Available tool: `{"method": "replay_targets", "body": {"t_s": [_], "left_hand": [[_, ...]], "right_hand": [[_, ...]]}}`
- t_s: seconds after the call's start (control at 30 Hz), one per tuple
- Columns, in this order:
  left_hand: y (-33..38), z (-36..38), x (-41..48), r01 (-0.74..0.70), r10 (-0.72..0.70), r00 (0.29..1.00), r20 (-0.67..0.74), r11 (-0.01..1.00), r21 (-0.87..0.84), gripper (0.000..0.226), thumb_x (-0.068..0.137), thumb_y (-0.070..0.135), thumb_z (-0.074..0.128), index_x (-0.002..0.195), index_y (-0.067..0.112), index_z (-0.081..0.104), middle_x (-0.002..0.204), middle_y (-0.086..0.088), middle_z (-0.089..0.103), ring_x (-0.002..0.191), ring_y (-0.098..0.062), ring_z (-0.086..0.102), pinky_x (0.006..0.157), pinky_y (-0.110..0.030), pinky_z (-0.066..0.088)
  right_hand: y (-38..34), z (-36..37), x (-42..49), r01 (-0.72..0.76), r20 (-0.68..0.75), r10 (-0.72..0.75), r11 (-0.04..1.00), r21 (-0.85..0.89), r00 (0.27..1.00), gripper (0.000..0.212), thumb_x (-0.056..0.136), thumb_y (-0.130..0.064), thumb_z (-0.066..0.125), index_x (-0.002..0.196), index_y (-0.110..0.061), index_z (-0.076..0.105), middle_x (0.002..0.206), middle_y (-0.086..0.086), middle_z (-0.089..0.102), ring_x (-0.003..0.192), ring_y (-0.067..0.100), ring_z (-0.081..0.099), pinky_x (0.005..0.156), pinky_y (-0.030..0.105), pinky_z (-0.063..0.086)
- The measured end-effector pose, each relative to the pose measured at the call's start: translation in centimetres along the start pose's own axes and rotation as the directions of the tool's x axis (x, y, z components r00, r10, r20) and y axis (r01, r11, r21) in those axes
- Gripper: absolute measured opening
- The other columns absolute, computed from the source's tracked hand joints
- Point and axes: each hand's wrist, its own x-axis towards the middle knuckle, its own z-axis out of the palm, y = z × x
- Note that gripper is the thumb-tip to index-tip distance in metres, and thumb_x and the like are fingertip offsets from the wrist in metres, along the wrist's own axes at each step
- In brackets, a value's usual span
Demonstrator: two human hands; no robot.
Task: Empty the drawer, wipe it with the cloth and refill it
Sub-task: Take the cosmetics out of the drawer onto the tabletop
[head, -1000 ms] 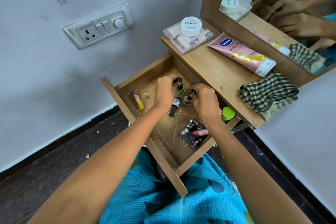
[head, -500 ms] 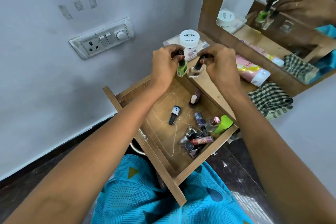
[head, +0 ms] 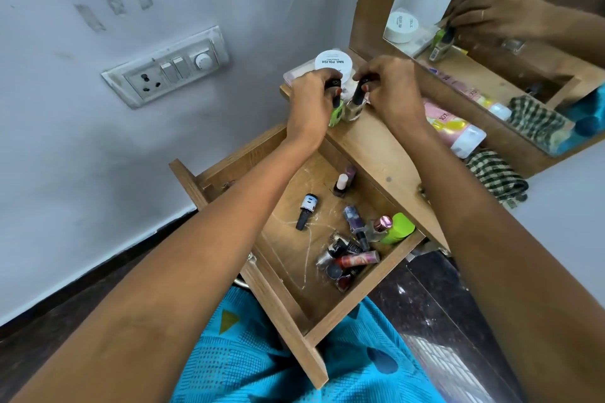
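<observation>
The wooden drawer (head: 288, 314) is pulled out below the dresser top (head: 370, 147). My left hand (head: 311, 105) grips the black cap of a green nail polish bottle (head: 336, 114), standing it on the dresser top's left end. My right hand (head: 389, 91) pinches the black cap of a pale clear bottle (head: 354, 109) right beside it. Inside the drawer lie a blue-labelled bottle (head: 307, 209), a white-capped bottle (head: 341, 185), a green tube (head: 397, 228) and a heap of several small cosmetics (head: 347, 258). The checked cloth (head: 494, 175) lies at the dresser top's right end.
A white nail polish jar (head: 333, 59) sits on a clear flat box behind the two bottles. A pink lotion tube (head: 455, 127) lies along the mirror (head: 510, 52). A switch panel (head: 167, 67) is on the wall to the left. My blue-clad lap (head: 262, 360) is under the drawer front.
Both hands lifted a bottle each out of the drawer and carried them up and back to the dresser top, where the bottles now touch down.
</observation>
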Motion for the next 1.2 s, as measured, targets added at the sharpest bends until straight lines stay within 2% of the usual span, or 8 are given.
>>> {"method": "replay_targets", "body": {"t_s": [0.13,0.3,0.5,0.73,0.83,0.93,1.07,1.2], "left_hand": [[-0.1,0.3,0.4,-0.016,0.015,1.0,0.014,1.0,0.017,0.03,0.082,-0.009,0.053,0.106,0.002,0.067,0.103,-0.012,0.069,0.091,-0.013,0.066,0.077,-0.014,0.047],[0.1,0.4,0.3,-0.061,0.059,0.998,0.026,0.995,0.077,0.033,0.082,-0.01,0.051,0.107,0.004,0.067,0.103,-0.011,0.069,0.092,-0.015,0.065,0.079,-0.016,0.048],[0.0,0.3,0.0,-0.03,0.028,0.999,0.038,0.998,0.053,0.038,0.081,-0.007,0.057,0.117,0.004,0.061,0.115,-0.013,0.065,0.106,-0.022,0.062,0.094,-0.032,0.049],[-0.1,-0.5,-1.3,-0.027,0.027,1.0,0.002,0.999,0.035,0.037,0.08,-0.005,0.06,0.116,0.004,0.062,0.116,-0.01,0.065,0.107,-0.021,0.061,0.095,-0.031,0.048],[-0.4,-1.1,-2.5,-0.015,0.015,1.0,-0.006,1.0,0.012,0.035,0.081,-0.005,0.06,0.115,0.003,0.062,0.114,-0.01,0.066,0.103,-0.018,0.063,0.094,-0.029,0.049],[-1.1,-1.5,-3.8,0.004,-0.004,1.0,0.004,1.0,0.007,0.031,0.082,-0.006,0.058,0.111,0.002,0.063,0.108,-0.01,0.067,0.096,-0.016,0.063,0.091,-0.022,0.048],[-2.4,-1.2,-6.0,0.044,-0.043,0.998,0.049,0.999,-0.005,0.027,0.083,-0.006,0.058,0.108,0.003,0.065,0.102,-0.011,0.068,0.091,-0.014,0.063,0.09,-0.025,0.05],[-3.8,-0.2,-8.1,0.073,-0.076,0.991,0.108,0.997,0.031,0.026,0.083,-0.006,0.058,0.105,0.004,0.065,0.098,-0.008,0.069,0.084,-0.01,0.06,0.084,-0.023,0.05]], "right_hand": [[0.0,0.2,0.1,0.0,-0.008,0.0,1.0,0.023,1.0,0.039,0.077,0.015,0.044,0.101,-0.001,0.069,0.102,0.016,0.068,0.088,0.025,0.065,0.08,0.026,0.049],[-0.2,0.5,0.1,0.019,-0.031,-0.018,1.0,0.024,0.999,0.04,0.076,0.015,0.043,0.101,-0.002,0.07,0.104,0.014,0.069,0.092,0.024,0.065,0.085,0.03,0.05],[0.0,0.7,0.1,-0.003,0.004,0.003,0.999,0.038,1.0,0.038,0.078,0.011,0.05,0.107,-0.006,0.068,0.109,0.013,0.068,0.099,0.024,0.064,0.089,0.03,0.049],[0.5,0.3,-1.1,-0.024,-0.011,0.025,0.997,0.078,1.0,0.047,0.077,0.013,0.049,0.12,-0.004,0.06,0.117,0.014,0.063,0.1,0.023,0.062,0.084,0.024,0.047],[0.4,0.0,-2.1,-0.007,-0.073,0.013,0.997,0.078,0.997,0.044,0.077,0.013,0.049,0.117,-0.002,0.061,0.112,0.018,0.063,0.099,0.026,0.061,0.085,0.031,0.049],[0.5,-0.1,-3.4,-0.006,-0.091,0.015,0.995,0.102,0.996,0.038,0.079,0.013,0.053,0.114,-0.001,0.063,0.111,0.017,0.063,0.097,0.023,0.061,0.085,0.024,0.049],[0.6,0.4,-5.9,-0.013,-0.063,0.023,0.987,0.159,0.998,0.031,0.08,0.015,0.045,0.099,0.003,0.067,0.097,0.017,0.067,0.085,0.024,0.065,0.07,0.018,0.046],[0.8,1.2,-8.8,-0.098,0.026,0.095,0.982,0.162,0.995,0.026,0.084,0.011,0.048,0.095,0.001,0.069,0.095,0.015,0.069,0.085,0.024,0.066,0.072,0.019,0.047]]}}
